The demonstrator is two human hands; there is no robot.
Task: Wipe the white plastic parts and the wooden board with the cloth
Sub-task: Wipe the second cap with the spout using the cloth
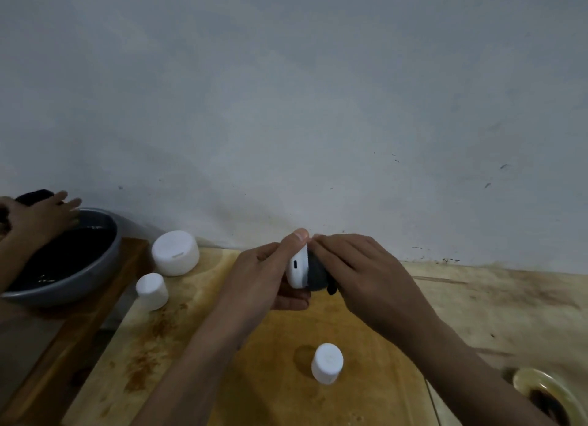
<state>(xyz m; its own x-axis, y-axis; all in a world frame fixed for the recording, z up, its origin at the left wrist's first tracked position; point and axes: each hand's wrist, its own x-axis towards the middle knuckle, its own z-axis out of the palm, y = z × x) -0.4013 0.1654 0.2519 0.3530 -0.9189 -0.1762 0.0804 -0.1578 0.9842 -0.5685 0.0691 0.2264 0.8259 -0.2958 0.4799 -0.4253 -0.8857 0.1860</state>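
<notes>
My left hand (270, 273) grips a white plastic part (298, 268) with a small dark slot, thumb on its top edge, held above the wooden board (366, 346). My right hand (359, 273) holds a dark grey cloth (318, 274) pressed against the right side of that part. Three other white plastic parts stand on the board: a large round one (175, 252) at the back left, a small cylinder (152, 290) in front of it, and another small cylinder (327, 363) near me.
A grey bowl (68, 282) of dark water sits at the left, with another person's hand (44, 219) over its rim. A round glass dish (545, 394) lies at the lower right. A pale wall rises right behind the board.
</notes>
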